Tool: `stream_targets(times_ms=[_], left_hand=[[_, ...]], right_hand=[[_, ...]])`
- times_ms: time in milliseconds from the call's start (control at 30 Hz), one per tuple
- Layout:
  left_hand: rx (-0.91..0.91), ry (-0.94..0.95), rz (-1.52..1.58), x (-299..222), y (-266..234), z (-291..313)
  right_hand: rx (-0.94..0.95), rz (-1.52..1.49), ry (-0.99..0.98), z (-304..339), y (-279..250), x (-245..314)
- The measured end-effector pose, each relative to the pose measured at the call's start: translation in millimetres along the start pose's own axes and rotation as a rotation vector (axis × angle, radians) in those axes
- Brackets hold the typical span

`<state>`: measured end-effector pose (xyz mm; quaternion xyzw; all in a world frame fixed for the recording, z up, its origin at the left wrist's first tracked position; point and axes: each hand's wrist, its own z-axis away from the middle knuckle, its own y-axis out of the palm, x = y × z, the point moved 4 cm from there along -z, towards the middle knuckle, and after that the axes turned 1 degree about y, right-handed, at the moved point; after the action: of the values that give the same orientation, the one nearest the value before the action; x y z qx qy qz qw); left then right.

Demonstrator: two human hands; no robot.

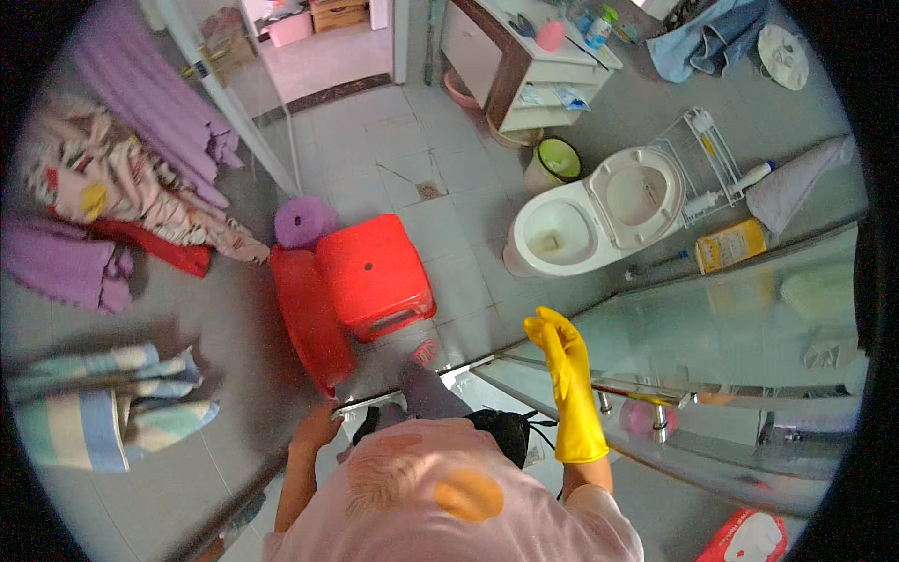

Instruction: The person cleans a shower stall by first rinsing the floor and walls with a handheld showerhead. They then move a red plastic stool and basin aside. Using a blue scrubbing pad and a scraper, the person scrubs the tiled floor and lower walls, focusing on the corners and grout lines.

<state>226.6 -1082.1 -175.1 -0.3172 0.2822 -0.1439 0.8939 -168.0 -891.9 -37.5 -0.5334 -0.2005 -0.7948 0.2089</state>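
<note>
1. Your left hand (317, 427) is bare and low, by the near end of the red tub (309, 314); its fingers are partly hidden, so I cannot tell whether they grip or touch anything
2. Your right hand (566, 363) wears a long yellow glove (581, 431) and is held up in front of you, fingers gathered and bent over to your left; nothing shows in it, though I cannot tell how tightly it is curled
3. The relation to mind: the tub lies straight ahead of your left hand, its long axis running away from you and a little leftward, near end toward that hand; your left hand is clearly nearer it, your right well apart
4. Just right of the tub is the red stool (373, 267), with the purple stool (306, 223) beyond them
5. Ahead of your glove is the toilet (578, 269), its lid (641, 197) raised; your right hand is nearer to this one
6. To your right stand the glass door (721, 328) and, past it, the yellow bottle (730, 246)
7. Farther out are the bin (559, 159), the rack (702, 155) and a cabinet with a spray bottle (600, 30) on its tabletop (510, 23); the striped towel (103, 412) hangs on your left
</note>
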Motion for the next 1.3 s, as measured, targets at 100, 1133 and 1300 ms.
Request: stream_targets(times_ms=[100, 1133, 1300], left_hand=[[0.097, 0.006, -0.043, -38, -40, -43], [0.447, 0.482, -0.554, -214, -80, -280], [0.387, 0.557, -0.580, -276, -139, -316]], right_hand=[[-0.148, 0.040, 0.043, -6, -13, 3], [-0.180, 0.293, 0.078, -39, -50, 19], [-0.286, 0.274, 0.133, -78, -62, 15]])
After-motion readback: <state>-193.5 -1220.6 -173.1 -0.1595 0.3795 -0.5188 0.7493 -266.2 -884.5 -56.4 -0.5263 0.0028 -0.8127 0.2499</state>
